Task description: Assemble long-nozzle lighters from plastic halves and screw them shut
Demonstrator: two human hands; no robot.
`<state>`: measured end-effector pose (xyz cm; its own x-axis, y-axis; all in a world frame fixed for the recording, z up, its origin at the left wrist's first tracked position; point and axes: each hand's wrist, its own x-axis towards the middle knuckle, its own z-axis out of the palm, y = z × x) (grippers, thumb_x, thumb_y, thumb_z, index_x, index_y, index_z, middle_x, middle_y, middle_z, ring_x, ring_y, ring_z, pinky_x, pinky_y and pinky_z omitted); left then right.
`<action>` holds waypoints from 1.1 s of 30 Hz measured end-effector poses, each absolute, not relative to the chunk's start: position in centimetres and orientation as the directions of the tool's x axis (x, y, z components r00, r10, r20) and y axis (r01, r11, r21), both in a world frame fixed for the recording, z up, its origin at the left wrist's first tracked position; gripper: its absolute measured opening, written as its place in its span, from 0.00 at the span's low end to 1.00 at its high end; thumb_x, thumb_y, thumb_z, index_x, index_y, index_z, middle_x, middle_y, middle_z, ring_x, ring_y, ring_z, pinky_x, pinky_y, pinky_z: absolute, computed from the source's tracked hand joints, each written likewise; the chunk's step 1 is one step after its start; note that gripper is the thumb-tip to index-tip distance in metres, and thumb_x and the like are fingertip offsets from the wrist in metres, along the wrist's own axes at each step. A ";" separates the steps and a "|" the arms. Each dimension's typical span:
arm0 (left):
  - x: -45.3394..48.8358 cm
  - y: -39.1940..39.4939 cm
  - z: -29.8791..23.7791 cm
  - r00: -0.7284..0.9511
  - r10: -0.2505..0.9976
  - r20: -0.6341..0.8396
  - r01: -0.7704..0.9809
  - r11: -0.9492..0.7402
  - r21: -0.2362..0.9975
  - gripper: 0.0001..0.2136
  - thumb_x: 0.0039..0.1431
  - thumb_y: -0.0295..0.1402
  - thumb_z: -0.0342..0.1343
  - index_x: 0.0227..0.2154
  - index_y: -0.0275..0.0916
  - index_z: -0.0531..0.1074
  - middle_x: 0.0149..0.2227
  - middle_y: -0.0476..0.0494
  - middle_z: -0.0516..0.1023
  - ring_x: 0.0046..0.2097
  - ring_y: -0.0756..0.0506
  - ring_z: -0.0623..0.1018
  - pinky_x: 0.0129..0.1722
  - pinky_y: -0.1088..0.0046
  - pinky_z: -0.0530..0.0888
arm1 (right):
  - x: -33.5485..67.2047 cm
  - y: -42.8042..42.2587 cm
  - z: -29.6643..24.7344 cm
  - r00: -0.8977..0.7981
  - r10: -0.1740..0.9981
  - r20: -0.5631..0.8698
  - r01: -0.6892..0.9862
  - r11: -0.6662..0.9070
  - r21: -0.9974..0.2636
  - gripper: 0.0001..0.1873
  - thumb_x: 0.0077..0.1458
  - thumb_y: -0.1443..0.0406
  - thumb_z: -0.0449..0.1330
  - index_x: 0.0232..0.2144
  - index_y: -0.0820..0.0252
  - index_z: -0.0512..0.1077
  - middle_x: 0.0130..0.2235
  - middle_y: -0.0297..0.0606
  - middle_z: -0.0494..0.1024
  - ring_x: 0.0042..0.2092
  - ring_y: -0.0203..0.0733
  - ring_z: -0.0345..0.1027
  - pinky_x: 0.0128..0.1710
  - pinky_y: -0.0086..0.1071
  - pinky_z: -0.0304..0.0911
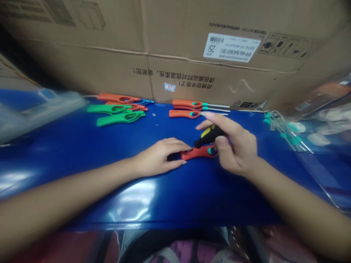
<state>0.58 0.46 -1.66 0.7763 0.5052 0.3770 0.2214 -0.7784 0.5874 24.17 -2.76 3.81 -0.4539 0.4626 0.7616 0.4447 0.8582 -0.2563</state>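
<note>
My left hand (161, 156) rests on the blue table (82, 146), its fingers closed on one end of a red lighter body (197, 152) lying flat. My right hand (234, 146) grips a screwdriver with a black and yellow handle (208, 134), its tip pointing down-left at the red piece beside my left fingertips. My right index finger stretches out over the handle.
Orange and green lighter shells (119, 109) lie at the back left. Several orange lighters with metal tubes (192, 108) lie at the back centre. Clear parts with teal tips (285, 129) sit at the right. A large cardboard box (175, 47) walls the far edge. Plastic bags lie left.
</note>
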 end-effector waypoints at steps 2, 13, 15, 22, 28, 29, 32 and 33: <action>0.6 0.5 -1.7 0.777 0.510 0.370 0.228 -0.776 0.589 0.15 0.64 0.31 0.61 0.53 0.37 0.74 0.52 0.38 0.80 0.54 0.42 0.79 0.57 0.61 0.74 | 24.0 -2.9 3.7 -0.452 0.557 0.697 0.396 0.825 -0.403 0.25 0.71 0.65 0.46 0.68 0.48 0.58 0.53 0.41 0.78 0.34 0.38 0.77 0.32 0.35 0.76; 0.6 0.5 -1.6 0.781 0.505 0.368 0.219 -0.773 0.596 0.16 0.64 0.32 0.60 0.54 0.38 0.74 0.52 0.37 0.80 0.53 0.41 0.79 0.56 0.60 0.74 | 24.0 -2.7 4.2 -0.396 0.618 0.679 0.409 0.781 -0.472 0.24 0.70 0.65 0.49 0.66 0.48 0.62 0.57 0.41 0.77 0.30 0.35 0.75 0.29 0.32 0.75; 0.6 0.4 -1.6 0.778 0.510 0.368 0.224 -0.772 0.596 0.16 0.64 0.32 0.60 0.53 0.38 0.74 0.51 0.38 0.80 0.53 0.41 0.79 0.56 0.60 0.75 | 24.0 -2.7 4.3 -0.389 0.627 0.675 0.403 0.775 -0.488 0.23 0.69 0.63 0.53 0.64 0.47 0.65 0.54 0.39 0.79 0.32 0.37 0.76 0.28 0.32 0.75; 0.6 0.4 -1.6 0.777 0.507 0.373 0.211 -0.769 0.604 0.16 0.64 0.31 0.61 0.54 0.37 0.74 0.52 0.37 0.80 0.53 0.41 0.78 0.57 0.59 0.74 | 24.2 -2.8 4.4 -0.375 0.546 0.749 0.513 0.795 -0.322 0.22 0.69 0.62 0.53 0.63 0.47 0.67 0.50 0.41 0.81 0.41 0.45 0.78 0.38 0.40 0.77; 0.6 0.5 -1.6 0.778 0.503 0.377 0.211 -0.774 0.597 0.15 0.65 0.32 0.60 0.54 0.38 0.74 0.51 0.38 0.80 0.53 0.41 0.79 0.55 0.61 0.75 | 24.2 -2.8 4.7 -0.362 0.460 0.811 0.529 0.818 -0.227 0.17 0.63 0.62 0.63 0.54 0.47 0.75 0.43 0.36 0.83 0.39 0.43 0.78 0.37 0.36 0.76; 0.6 0.5 -1.6 0.777 0.502 0.379 0.209 -0.774 0.598 0.16 0.65 0.32 0.60 0.54 0.39 0.74 0.51 0.38 0.80 0.53 0.41 0.79 0.55 0.61 0.75 | 24.2 -2.8 4.8 -0.370 0.434 0.822 0.546 0.817 -0.186 0.17 0.63 0.61 0.62 0.55 0.48 0.74 0.44 0.37 0.83 0.39 0.44 0.78 0.39 0.37 0.76; 0.5 0.5 -1.8 0.770 0.513 0.380 0.220 -0.772 0.597 0.16 0.65 0.33 0.60 0.55 0.39 0.74 0.52 0.38 0.80 0.53 0.42 0.79 0.56 0.61 0.75 | 24.2 -2.7 4.9 -0.428 0.512 0.744 0.539 0.806 -0.245 0.22 0.69 0.62 0.52 0.63 0.50 0.67 0.54 0.41 0.80 0.46 0.45 0.78 0.44 0.40 0.77; 0.5 0.5 -1.8 0.766 0.518 0.381 0.228 -0.773 0.592 0.16 0.65 0.33 0.60 0.54 0.39 0.74 0.52 0.38 0.80 0.53 0.42 0.79 0.57 0.61 0.75 | 24.1 -2.7 5.0 -0.435 0.551 0.712 0.522 0.799 -0.299 0.23 0.70 0.62 0.49 0.64 0.51 0.66 0.55 0.41 0.79 0.47 0.44 0.78 0.43 0.39 0.77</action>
<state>0.52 0.49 -1.84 0.7660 0.5178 0.3810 0.2280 -0.7730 0.5921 24.15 -2.72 4.99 -0.4351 0.5511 0.7120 0.5220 0.7987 -0.2993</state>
